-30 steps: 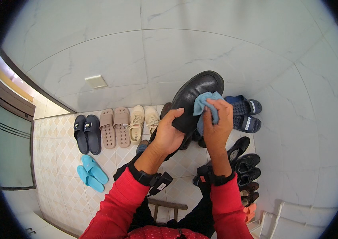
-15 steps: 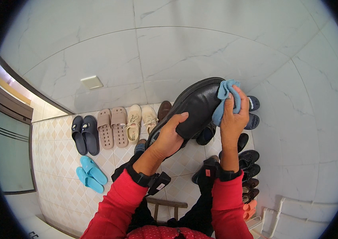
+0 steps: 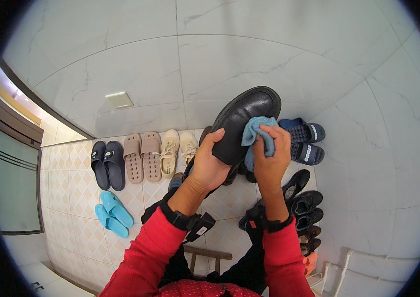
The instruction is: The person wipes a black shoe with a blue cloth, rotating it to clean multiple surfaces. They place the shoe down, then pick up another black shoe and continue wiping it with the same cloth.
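A black leather shoe [image 3: 242, 116] is held up in front of me, its toe pointing away and to the right. My left hand [image 3: 207, 161] is closed round its near part, the thumb lying on the upper. A blue cloth [image 3: 258, 129] is bunched in my right hand [image 3: 273, 153], whose fingers press it against the right side of the shoe's upper. The heel end and most of the sole are hidden behind my left hand and wrist.
Along the wall stand dark slippers [image 3: 107, 166], pinkish-brown slippers [image 3: 142, 157] and cream shoes [image 3: 170, 153]. Blue slippers [image 3: 114, 214] lie at left. Navy slippers [image 3: 305, 141] and several dark shoes [image 3: 307, 208] line the right. A wooden stool [image 3: 208, 253] is between my legs.
My right hand has drawn the cloth from the shoe's toe back along its right side, nearer to me. The shoe has tipped slightly, its toe now higher in view.
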Demonstrator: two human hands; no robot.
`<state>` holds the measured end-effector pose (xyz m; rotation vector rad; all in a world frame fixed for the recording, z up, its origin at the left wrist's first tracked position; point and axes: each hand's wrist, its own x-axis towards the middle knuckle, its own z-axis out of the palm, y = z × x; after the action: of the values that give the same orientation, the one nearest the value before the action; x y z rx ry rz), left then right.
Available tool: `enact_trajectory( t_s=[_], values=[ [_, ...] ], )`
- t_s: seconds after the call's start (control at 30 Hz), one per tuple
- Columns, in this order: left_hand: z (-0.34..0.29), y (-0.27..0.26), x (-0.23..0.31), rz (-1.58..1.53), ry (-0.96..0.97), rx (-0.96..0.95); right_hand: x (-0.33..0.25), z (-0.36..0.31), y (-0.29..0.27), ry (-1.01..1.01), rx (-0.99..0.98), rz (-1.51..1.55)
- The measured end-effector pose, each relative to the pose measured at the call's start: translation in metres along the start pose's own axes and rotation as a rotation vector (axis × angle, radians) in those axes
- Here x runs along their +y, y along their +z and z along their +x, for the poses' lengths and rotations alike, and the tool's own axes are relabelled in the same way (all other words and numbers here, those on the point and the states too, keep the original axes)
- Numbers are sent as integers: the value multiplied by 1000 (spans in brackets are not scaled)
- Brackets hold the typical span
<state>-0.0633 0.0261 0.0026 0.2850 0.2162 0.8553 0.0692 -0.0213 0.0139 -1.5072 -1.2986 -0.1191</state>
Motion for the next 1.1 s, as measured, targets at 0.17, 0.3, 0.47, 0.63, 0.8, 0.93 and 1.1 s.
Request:
enact_trajectory(
  t_s=[0.17, 0.3, 0.47, 0.63, 0.8, 0.93, 1.1],
  values=[
    [1, -2, 0, 47, 56, -31, -11, -9, 1, -19, -127, 137],
    [0, -5, -4, 47, -11, -27, -6, -3, 0, -105, -107, 68],
    [-4, -6, -15, 161, -172, -75, 16, 22, -10, -89, 150, -195],
    [-8, -7, -19, 501, -5, -103, 18, 28, -8, -72, 188, -206],
    [-4, -5, -12, 167, -45, 76, -3, 3, 7, -160, -113, 74],
    [-8, -1, -12, 280, -112, 50, 15, 18, -7, -127, 80, -174],
    [-16, -8, -11, 783, -92, 51, 37, 34, -31, 237, 234, 74]
  ],
)
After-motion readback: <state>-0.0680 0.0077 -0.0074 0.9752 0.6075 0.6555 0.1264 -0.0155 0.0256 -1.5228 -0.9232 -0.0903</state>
